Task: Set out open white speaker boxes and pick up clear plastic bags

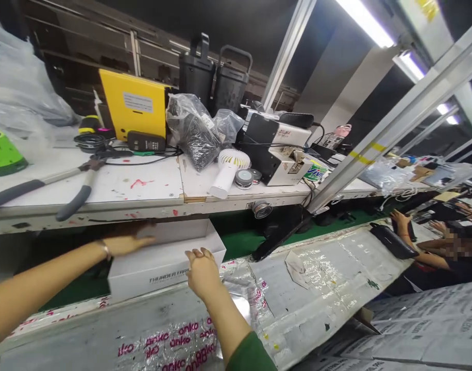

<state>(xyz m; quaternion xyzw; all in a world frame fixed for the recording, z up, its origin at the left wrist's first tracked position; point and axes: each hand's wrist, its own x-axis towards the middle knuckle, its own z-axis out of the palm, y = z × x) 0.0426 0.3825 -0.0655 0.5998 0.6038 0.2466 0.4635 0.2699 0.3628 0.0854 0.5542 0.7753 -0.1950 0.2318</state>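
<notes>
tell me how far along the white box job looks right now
Done: the white cardboard box is closed and sits on the green conveyor belt. In hand: the left hand rests on its top far edge, and the right hand touches its near side. Left: both hands are on it, so it is not yet released; any sealing is not visible.

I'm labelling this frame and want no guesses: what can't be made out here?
Head view only:
- Left hand fingertips: in the shelf's shadow on the white box.
- Box's print: cut off by the right hand.
- Yellow case label: too small to read.
- Co-worker: blurred, cut by the right edge.
</notes>
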